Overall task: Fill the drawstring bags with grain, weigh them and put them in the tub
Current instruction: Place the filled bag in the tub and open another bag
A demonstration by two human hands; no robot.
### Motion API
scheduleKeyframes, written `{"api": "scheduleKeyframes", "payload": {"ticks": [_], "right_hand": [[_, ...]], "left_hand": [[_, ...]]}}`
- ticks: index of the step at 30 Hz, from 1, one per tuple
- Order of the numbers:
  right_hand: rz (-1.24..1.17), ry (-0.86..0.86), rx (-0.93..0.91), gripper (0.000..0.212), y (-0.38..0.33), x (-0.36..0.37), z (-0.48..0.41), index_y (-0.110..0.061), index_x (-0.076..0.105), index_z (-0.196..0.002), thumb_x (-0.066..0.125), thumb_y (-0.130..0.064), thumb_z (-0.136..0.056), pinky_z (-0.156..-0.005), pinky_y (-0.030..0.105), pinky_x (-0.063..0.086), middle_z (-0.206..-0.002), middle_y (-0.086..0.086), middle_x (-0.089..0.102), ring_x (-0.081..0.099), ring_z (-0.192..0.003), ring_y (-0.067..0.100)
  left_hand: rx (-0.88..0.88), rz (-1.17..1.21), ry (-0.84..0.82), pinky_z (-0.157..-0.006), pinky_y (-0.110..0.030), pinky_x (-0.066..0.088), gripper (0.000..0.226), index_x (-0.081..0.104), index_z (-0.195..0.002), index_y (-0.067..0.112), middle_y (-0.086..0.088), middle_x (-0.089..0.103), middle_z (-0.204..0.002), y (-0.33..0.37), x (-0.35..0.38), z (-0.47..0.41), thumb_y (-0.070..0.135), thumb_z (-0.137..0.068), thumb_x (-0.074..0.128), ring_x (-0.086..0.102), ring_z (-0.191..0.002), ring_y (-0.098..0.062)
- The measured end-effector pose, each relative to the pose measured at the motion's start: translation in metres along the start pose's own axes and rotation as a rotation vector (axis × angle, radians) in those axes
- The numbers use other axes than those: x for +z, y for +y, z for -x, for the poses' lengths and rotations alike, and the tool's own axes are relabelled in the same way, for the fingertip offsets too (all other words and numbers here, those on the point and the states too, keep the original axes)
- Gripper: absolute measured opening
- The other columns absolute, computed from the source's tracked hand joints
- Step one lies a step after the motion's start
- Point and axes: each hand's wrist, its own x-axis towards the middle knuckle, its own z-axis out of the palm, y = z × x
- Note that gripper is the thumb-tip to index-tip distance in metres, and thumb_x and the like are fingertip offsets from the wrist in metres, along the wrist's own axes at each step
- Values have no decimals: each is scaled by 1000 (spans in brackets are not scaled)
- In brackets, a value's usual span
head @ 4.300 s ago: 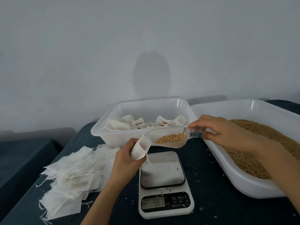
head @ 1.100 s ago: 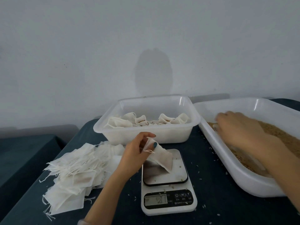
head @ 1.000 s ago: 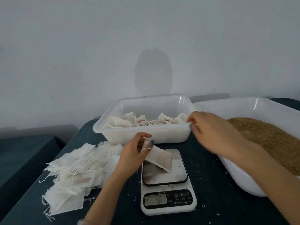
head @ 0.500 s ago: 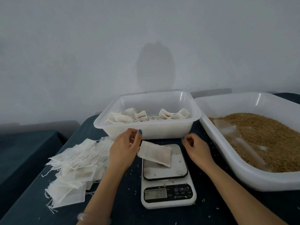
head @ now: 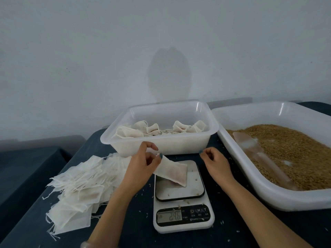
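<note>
Nearest me at 6 o'clock is the scale [head: 183,219], with the filled bag [head: 172,171] lying slanted on its platform and the left hand [head: 143,166] pinching the bag's top end between thumb and fingers. The right hand [head: 215,162] hovers just off the platform's far right corner, fingers curled, and I cannot tell whether they pinch anything. Further out, the empty bags [head: 78,188] lie at 9 o'clock, the tub [head: 157,141] at 12, and the grain tray [head: 268,196] with its scoop [head: 250,145] at 2.
</note>
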Motion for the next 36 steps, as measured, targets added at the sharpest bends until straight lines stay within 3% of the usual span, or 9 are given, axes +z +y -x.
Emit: {"api": "scheduleKeyframes", "payload": {"ticks": [4,8,14,20,23,25,27,30,36], "right_hand": [[20,-9,-2,10,0,1,0,-28,57,-86,59,-31,-96,-59,19,36,-83,-11,62,57,-75,2],[-1,-12,5,11,1,1,-1,-27,59,-85,59,-32,-95,-58,19,36,-80,-10,62,56,-72,2],[14,-25,8,12,2,3,-1,-28,60,-84,60,-34,-94,-58,18,36,-79,-10,63,57,-72,2],[26,-23,14,13,3,3,-2,-29,58,-82,61,-35,-93,-57,18,36,-76,-9,62,57,-69,3],[28,-29,20,12,5,4,-2,-29,58,-82,61,-35,-93,-57,19,37,-76,-10,62,57,-68,3],[38,-32,23,12,5,4,-3,-30,58,-82,61,-36,-93,-56,18,37,-77,-10,62,57,-68,2],[45,-34,19,13,5,4,-3,-30,58,-82,61,-36,-93,-56,18,37,-76,-10,62,57,-66,1],[53,-42,18,13,4,4,-3,-29,58,-82,61,-36,-93,-57,19,37,-76,-10,62,57,-67,2],[62,-47,13,11,3,2,-1,-29,58,-84,61,-33,-93,-58,20,38,-78,-10,63,58,-70,4]], "left_hand": [[79,236,-48,-50,-22,49,18,51,-106,28,8,56,-73,14,0,4,11,-101,52,58,-62,-7],[126,389,-75,-51,-25,51,29,65,-95,21,3,59,-88,30,-2,-1,2,-102,44,57,-64,-11],[24,636,38,-77,-22,56,29,67,-103,13,0,61,-99,66,-10,-56,-2,-102,43,60,-89,-11],[-48,491,105,-105,-28,45,40,59,-132,8,-8,59,-99,74,-2,-138,-5,-98,42,60,-97,-18],[-217,393,104,-114,-38,38,34,61,-126,1,-16,61,-112,60,13,-163,-5,-96,45,59,-111,-26],[-338,264,11,-110,-41,41,18,66,-95,3,-15,62,-92,49,21,-170,-3,-95,48,58,-93,-25],[-455,212,-67,-94,-39,50,20,60,-82,1,-12,65,-69,41,26,-169,2,-99,49,60,-77,-26],[-522,93,-176,-78,-36,50,32,55,-109,-10,-15,63,-83,37,27,-164,19,-105,43,60,-73,-25],[-408,-128,-248,-84,-32,57,48,59,-120,-5,-18,70,-107,44,1,-156,34,-107,35,65,-80,-21]]}}
